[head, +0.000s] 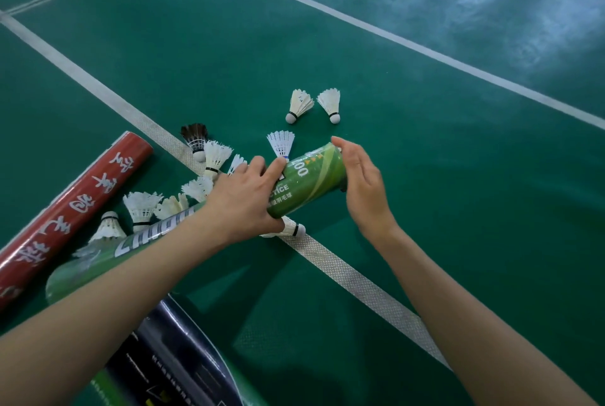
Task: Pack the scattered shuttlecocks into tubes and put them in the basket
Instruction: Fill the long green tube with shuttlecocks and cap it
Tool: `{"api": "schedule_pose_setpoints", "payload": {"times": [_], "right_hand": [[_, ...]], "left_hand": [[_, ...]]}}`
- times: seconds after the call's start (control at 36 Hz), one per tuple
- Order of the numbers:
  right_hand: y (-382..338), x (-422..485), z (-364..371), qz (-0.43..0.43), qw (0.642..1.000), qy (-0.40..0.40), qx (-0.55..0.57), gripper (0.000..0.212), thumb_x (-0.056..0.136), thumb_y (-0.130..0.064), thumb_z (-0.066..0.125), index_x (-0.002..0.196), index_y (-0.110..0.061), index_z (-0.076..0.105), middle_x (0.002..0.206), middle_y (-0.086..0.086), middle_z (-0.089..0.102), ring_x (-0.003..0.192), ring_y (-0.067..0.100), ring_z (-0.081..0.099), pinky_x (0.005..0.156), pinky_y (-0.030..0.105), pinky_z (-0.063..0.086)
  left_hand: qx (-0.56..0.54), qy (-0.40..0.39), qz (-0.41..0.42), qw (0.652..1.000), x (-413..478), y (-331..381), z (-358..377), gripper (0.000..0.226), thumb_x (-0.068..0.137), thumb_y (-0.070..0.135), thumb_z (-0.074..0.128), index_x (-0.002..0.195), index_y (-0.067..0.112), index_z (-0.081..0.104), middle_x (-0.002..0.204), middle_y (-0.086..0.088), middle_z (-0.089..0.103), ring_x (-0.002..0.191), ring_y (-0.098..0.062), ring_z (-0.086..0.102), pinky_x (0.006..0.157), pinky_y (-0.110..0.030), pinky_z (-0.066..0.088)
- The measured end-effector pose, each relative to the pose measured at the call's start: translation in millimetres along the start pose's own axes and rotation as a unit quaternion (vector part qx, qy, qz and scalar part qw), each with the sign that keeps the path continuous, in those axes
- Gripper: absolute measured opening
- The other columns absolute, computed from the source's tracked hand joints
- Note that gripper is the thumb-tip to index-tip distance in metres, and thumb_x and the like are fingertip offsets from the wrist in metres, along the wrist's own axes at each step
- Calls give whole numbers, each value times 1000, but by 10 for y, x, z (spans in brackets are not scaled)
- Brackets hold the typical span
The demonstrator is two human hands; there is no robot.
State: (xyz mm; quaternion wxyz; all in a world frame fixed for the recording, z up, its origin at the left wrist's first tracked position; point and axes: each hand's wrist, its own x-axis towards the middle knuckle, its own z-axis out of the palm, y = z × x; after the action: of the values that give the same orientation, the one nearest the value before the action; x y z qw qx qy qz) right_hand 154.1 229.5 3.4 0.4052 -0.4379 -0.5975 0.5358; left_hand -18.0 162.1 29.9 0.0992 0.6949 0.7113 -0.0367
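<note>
The person is in the packing step. The left grip (245, 206) is curling its fingers and thumb round the green tube (314, 176), holding it low over the floor (425, 209). The right grip (363, 186), fingers nearly straight, is resting against the tube's far end and clasping nothing. Whether that end is being capped cannot be told. Shuttlecocks (299, 104) are lying loose near a red tube (82, 206), so the next move is probably calling for feeding one in. No basket is showing.
</note>
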Motion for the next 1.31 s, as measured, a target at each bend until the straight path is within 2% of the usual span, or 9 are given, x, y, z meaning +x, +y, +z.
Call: {"api": "schedule_pose_setpoints", "payload": {"times": [0.22, 0.36, 0.5, 0.64, 0.75, 0.83, 1.03, 1.17, 1.31], "right_hand": [[85, 98, 205, 26, 997, -65, 20, 47, 100, -47, 32, 144, -31, 36, 136, -5, 51, 132, 9, 42, 112, 27, 31], [524, 63, 295, 67, 985, -74, -140, 42, 100, -31, 43, 141, -23, 38, 113, -3, 58, 106, 10, 52, 101, 33, 39], [889, -88, 509, -10, 864, -320, -389, 68, 92, -15, 54, 149, -34, 22, 152, 6, 21, 141, 27, 16, 115, 43, 23], [990, -79, 678, -133, 758, -358, -529, 67, 88, -3, 48, 146, -29, 27, 156, 9, 11, 138, 31, 22, 104, 43, 35], [1055, -54, 524, -120, 792, -282, -529, 49, 88, 1, 49, 132, -18, 39, 150, 10, 22, 121, 32, 42, 76, 34, 46], [1083, 48, 264, -39, 841, -208, -498, 35, 85, -3, 53, 117, -14, 45, 139, 8, 31, 107, 28, 48, 79, 38, 48], [646, 449, -137, 134, 979, 131, -75, 39, 70, -37, 78, 85, -13, 52, 112, 9, 47, 91, 25, 57, 83, 37, 51], [380, 558, -175, 88, 988, 102, 73, 25, 82, -27, 73, 79, -13, 54, 83, 4, 62, 76, 16, 62, 72, 31, 55], [355, 486, -33, 58, 998, 20, 18, 22, 85, -36, 67, 82, -17, 56, 81, 5, 58, 75, 17, 51, 75, 37, 46]], "left_hand": [[-40, 19, -71, 996, -110, -145, 130, 93, 63, 51, 72, 136, 27, 20, 111, -4, 41, 100, -26, 49, 76, -35, 45], [-4, -58, -167, 984, -142, -447, 163, 91, 66, 50, 72, 136, 26, 19, 121, -8, 40, 108, -29, 49, 77, -39, 46], [-4, -87, -217, 972, -207, -672, 220, 95, 66, 49, 74, 139, 24, 19, 120, -10, 40, 108, -32, 48, 78, -40, 44], [-8, -92, -219, 971, -230, -698, 314, 94, 66, 48, 73, 139, 23, 19, 120, -10, 41, 107, -31, 49, 75, -38, 42], [-12, -91, -212, 973, -226, -684, 342, 97, 66, 48, 73, 141, 24, 17, 122, -10, 41, 107, -30, 49, 78, -39, 45], [-10, -91, -196, 976, -211, -651, 360, 99, 65, 49, 73, 141, 26, 15, 122, -9, 41, 108, -30, 50, 80, -39, 48], [-23, -82, -141, 986, -119, -414, 355, 95, 66, 51, 73, 138, 25, 17, 128, -8, 38, 111, -28, 48, 82, -40, 47], [-31, -59, -105, 992, -84, -229, 272, 96, 67, 51, 71, 140, 27, 14, 121, -4, 38, 106, -24, 48, 69, -31, 40], [-57, -26, -80, 995, -87, -160, 195, 94, 66, 50, 71, 139, 27, 17, 112, -3, 39, 101, -24, 48, 76, -37, 47]]}}
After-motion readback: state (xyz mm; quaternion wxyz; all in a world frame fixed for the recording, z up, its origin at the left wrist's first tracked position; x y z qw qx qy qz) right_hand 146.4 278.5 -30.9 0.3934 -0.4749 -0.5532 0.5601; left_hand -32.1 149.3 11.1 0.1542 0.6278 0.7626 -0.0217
